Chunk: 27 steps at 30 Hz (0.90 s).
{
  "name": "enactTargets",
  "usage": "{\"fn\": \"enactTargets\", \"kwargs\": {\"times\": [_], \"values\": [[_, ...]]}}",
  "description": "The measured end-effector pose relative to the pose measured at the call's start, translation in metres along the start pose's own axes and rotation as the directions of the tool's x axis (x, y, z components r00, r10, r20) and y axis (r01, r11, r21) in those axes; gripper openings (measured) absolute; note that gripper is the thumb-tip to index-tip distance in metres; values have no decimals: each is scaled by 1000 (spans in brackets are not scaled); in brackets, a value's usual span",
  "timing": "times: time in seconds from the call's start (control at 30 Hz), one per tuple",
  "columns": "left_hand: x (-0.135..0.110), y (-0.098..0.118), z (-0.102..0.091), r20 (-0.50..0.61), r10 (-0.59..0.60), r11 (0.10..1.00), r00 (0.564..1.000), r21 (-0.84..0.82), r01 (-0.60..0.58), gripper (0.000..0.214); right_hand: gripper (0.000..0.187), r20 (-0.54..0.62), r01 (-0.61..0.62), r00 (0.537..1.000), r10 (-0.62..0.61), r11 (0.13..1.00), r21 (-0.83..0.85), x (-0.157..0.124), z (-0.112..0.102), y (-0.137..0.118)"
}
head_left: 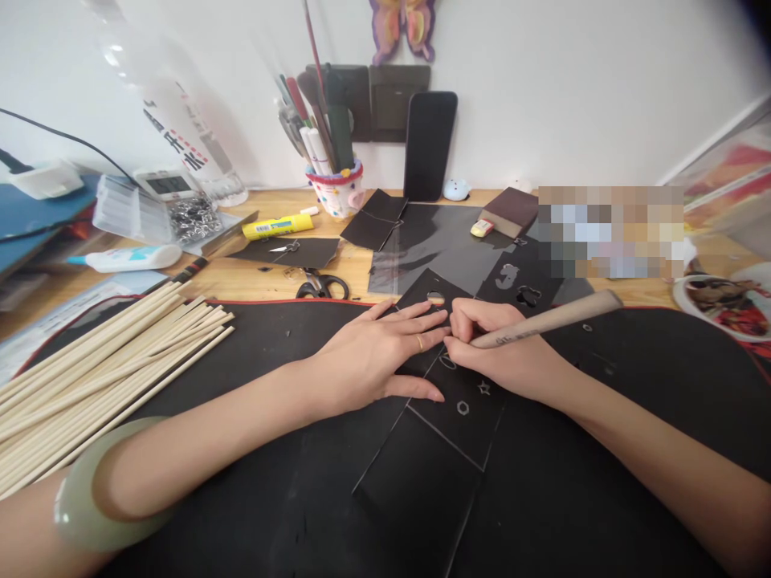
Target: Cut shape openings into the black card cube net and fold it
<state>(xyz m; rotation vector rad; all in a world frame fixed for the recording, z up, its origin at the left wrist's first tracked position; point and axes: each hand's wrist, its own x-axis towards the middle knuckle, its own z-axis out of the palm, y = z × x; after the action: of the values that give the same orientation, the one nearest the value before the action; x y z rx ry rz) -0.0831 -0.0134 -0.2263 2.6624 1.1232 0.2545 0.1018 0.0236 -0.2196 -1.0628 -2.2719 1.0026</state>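
Observation:
My left hand [385, 353] lies flat with fingers spread, pressing on a strip of black card [446, 441]. A gold ring is on one finger and a pale green bangle [108, 490] is on the forearm. My right hand [499, 341] is closed around a thick grey-brown pen-shaped tool [560, 317] with lettering on its barrel. Its tip is hidden by the fingers, close to my left fingertips. The card bears pale ruled lines, a small hexagon [463, 408], a star [484, 388] and an oval outline partly covered by my right hand. A hole shows near its upper end.
Wooden sticks [108, 361] lie left on the black mat [259, 498]. Behind are scissors [322, 285], a yellow glue stick [277, 226], a pen cup [337, 193], an upright phone [430, 144], black card pieces [377, 218], a tall bottle [181, 120] and, right, a bowl [723, 305].

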Motion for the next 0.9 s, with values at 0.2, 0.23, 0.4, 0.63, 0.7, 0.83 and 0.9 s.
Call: {"fn": "enactTargets", "kwargs": {"times": [0.2, 0.23, 0.4, 0.63, 0.7, 0.83, 0.9], "values": [[0, -2, 1, 9, 0, 1000, 1000, 3, 0, 67, 25, -16, -26, 1000, 25, 999, -35, -1, 0, -2], [0, -2, 1, 12, -1, 1000, 1000, 6, 1, 68, 25, -16, -30, 999, 29, 999, -38, -1, 0, -2], [0, -2, 2, 22, -8, 1000, 1000, 27, 7, 69, 25, -24, -37, 999, 35, 997, -63, -2, 0, -1], [1, -2, 3, 27, -15, 999, 1000, 41, 14, 68, 25, -40, -12, 999, 9, 996, -89, -3, 0, 1], [0, -2, 2, 30, -16, 999, 999, 41, 15, 69, 25, -46, -13, 999, 9, 996, -92, -3, 1, 1], [0, -2, 3, 23, -17, 999, 1000, 50, 16, 68, 25, -56, -23, 998, 18, 995, -97, -3, 1, 1], [0, -2, 3, 22, -15, 999, 1000, 52, 14, 68, 25, -61, -23, 998, 17, 995, -100, -3, 1, 0]]}}
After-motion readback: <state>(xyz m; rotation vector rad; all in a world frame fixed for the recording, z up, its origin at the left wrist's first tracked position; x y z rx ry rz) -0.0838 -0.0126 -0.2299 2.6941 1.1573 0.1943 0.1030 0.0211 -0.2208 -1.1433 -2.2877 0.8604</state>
